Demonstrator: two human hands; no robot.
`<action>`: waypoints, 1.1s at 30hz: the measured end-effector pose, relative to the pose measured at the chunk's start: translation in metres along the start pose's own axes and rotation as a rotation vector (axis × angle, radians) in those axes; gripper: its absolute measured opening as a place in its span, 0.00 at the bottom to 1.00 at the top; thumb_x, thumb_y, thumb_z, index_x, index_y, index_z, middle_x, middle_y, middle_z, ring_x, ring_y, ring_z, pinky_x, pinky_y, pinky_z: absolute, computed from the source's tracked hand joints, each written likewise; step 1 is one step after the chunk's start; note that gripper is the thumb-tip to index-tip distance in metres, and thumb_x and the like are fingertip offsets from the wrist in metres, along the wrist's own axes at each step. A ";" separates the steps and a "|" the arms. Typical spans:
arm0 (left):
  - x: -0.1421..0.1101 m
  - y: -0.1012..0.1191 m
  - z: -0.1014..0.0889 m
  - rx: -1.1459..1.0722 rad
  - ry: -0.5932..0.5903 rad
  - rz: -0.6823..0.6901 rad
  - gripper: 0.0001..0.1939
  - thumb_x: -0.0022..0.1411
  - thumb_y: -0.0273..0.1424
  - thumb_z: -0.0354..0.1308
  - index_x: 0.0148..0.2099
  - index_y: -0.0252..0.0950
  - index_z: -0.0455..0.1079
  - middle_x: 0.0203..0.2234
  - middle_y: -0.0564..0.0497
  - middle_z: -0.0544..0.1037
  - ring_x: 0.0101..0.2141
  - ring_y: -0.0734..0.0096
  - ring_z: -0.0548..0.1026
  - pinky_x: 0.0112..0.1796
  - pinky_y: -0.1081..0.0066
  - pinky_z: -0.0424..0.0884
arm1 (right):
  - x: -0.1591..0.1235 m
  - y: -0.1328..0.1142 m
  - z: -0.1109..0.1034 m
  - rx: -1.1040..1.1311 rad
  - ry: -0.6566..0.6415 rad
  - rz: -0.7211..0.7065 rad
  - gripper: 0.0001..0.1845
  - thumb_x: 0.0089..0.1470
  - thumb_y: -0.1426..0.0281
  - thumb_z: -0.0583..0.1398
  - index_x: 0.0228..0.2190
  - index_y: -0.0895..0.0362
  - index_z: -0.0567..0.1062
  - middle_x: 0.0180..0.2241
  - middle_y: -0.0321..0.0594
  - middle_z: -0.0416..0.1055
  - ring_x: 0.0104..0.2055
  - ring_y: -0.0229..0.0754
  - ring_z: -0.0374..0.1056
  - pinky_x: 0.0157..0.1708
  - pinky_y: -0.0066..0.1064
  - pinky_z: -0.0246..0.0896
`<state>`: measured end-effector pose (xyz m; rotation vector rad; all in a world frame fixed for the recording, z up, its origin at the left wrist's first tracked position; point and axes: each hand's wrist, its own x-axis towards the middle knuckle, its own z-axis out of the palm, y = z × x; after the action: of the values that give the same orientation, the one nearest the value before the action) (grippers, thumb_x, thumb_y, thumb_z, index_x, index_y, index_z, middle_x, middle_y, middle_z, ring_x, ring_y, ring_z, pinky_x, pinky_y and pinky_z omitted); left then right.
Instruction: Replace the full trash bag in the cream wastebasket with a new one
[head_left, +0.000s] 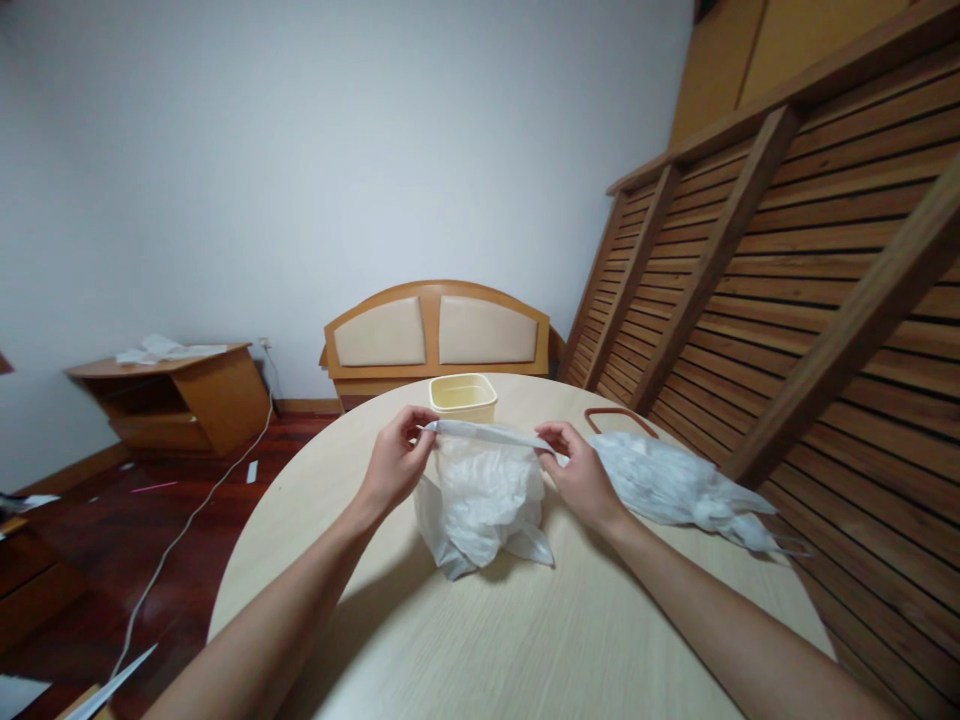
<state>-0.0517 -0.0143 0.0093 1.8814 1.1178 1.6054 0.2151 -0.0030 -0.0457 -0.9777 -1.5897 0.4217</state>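
Our left hand [405, 452] and right hand [574, 467] pinch the bag [487, 495]. We're likely spreading it; next calls for parting its edge

White papers [161, 348] lie on a low wooden cabinet [210, 395].

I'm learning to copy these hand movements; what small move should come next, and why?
Probably ease the white bag open along its upper edge: the left hand and right hand pinch that edge at opposite ends, it looks stretched almost flat between them, and the open-topped yellow container stands just beyond.
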 end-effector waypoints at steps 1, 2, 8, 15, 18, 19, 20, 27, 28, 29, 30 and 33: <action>0.001 -0.001 -0.001 0.011 0.022 0.005 0.08 0.58 0.34 0.57 0.38 0.35 0.71 0.31 0.50 0.77 0.28 0.71 0.76 0.28 0.73 0.71 | 0.002 0.000 -0.002 0.016 0.045 -0.009 0.12 0.54 0.69 0.61 0.41 0.54 0.72 0.40 0.43 0.75 0.43 0.47 0.73 0.47 0.43 0.68; 0.002 -0.002 -0.002 0.023 0.042 0.005 0.08 0.58 0.34 0.57 0.38 0.35 0.71 0.32 0.49 0.77 0.29 0.70 0.76 0.28 0.73 0.71 | 0.003 0.000 -0.004 0.028 0.087 -0.022 0.12 0.54 0.68 0.61 0.42 0.54 0.72 0.40 0.43 0.74 0.43 0.46 0.72 0.47 0.43 0.69; 0.012 -0.012 -0.014 0.041 0.232 -0.041 0.10 0.56 0.32 0.56 0.40 0.35 0.70 0.33 0.49 0.77 0.30 0.69 0.75 0.29 0.72 0.71 | 0.005 -0.005 -0.011 0.062 0.159 -0.119 0.17 0.56 0.66 0.63 0.47 0.52 0.68 0.39 0.40 0.72 0.42 0.44 0.71 0.46 0.40 0.68; 0.022 -0.027 -0.028 0.010 0.353 -0.084 0.13 0.54 0.36 0.58 0.40 0.34 0.71 0.30 0.50 0.76 0.30 0.70 0.73 0.30 0.73 0.69 | 0.005 -0.004 -0.011 0.190 0.063 -0.125 0.19 0.58 0.66 0.63 0.49 0.50 0.65 0.40 0.38 0.72 0.31 0.37 0.66 0.35 0.33 0.66; 0.022 -0.026 -0.029 -0.025 0.325 -0.104 0.14 0.55 0.38 0.58 0.38 0.34 0.71 0.28 0.51 0.75 0.29 0.70 0.73 0.29 0.74 0.69 | 0.006 -0.006 -0.013 0.226 0.054 -0.115 0.19 0.58 0.64 0.63 0.49 0.50 0.65 0.41 0.39 0.71 0.31 0.37 0.66 0.36 0.33 0.66; 0.021 -0.025 -0.028 -0.036 0.299 -0.113 0.14 0.55 0.39 0.58 0.38 0.34 0.71 0.27 0.52 0.75 0.28 0.71 0.73 0.28 0.74 0.69 | 0.006 -0.007 -0.014 0.230 0.054 -0.108 0.19 0.58 0.64 0.63 0.49 0.50 0.65 0.42 0.40 0.71 0.32 0.37 0.66 0.36 0.33 0.66; 0.021 -0.023 -0.027 -0.045 0.269 -0.122 0.14 0.55 0.39 0.58 0.38 0.34 0.70 0.26 0.53 0.74 0.27 0.71 0.72 0.28 0.74 0.69 | 0.007 -0.007 -0.014 0.229 0.055 -0.099 0.19 0.58 0.64 0.62 0.49 0.50 0.65 0.42 0.40 0.71 0.32 0.37 0.66 0.36 0.33 0.66; 0.010 -0.008 -0.023 -0.090 -0.059 -0.035 0.16 0.55 0.43 0.61 0.37 0.35 0.71 0.29 0.51 0.76 0.27 0.70 0.72 0.26 0.74 0.68 | 0.008 0.002 -0.018 0.122 -0.034 0.008 0.19 0.57 0.60 0.62 0.47 0.53 0.68 0.45 0.44 0.74 0.35 0.40 0.70 0.38 0.35 0.68; 0.007 -0.006 -0.024 -0.118 -0.137 -0.010 0.19 0.55 0.46 0.60 0.38 0.35 0.73 0.30 0.49 0.77 0.29 0.68 0.73 0.28 0.72 0.69 | 0.008 0.003 -0.019 0.099 -0.069 0.035 0.19 0.58 0.58 0.62 0.46 0.54 0.70 0.43 0.45 0.75 0.36 0.41 0.70 0.38 0.35 0.68; 0.005 -0.004 -0.026 -0.155 -0.230 -0.001 0.22 0.57 0.50 0.59 0.38 0.35 0.74 0.32 0.47 0.78 0.31 0.65 0.75 0.30 0.70 0.71 | 0.008 0.004 -0.021 0.085 -0.113 0.067 0.19 0.58 0.56 0.61 0.45 0.55 0.72 0.41 0.44 0.76 0.36 0.42 0.71 0.36 0.34 0.67; 0.004 -0.001 -0.028 -0.197 -0.335 -0.010 0.26 0.58 0.55 0.56 0.37 0.35 0.76 0.33 0.45 0.79 0.32 0.63 0.75 0.32 0.68 0.72 | 0.009 0.006 -0.022 0.088 -0.165 0.105 0.21 0.59 0.53 0.60 0.43 0.56 0.73 0.38 0.44 0.77 0.34 0.42 0.71 0.33 0.33 0.66; 0.001 0.005 -0.033 -0.266 -0.659 -0.124 0.36 0.61 0.62 0.45 0.30 0.35 0.77 0.32 0.41 0.80 0.33 0.58 0.77 0.36 0.63 0.74 | 0.012 0.011 -0.028 0.159 -0.289 0.234 0.32 0.60 0.43 0.52 0.39 0.59 0.75 0.30 0.44 0.78 0.23 0.38 0.67 0.25 0.31 0.62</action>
<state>-0.0814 -0.0225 0.0211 1.8979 0.6770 0.8950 0.2450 0.0060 -0.0392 -1.0167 -1.6725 0.8714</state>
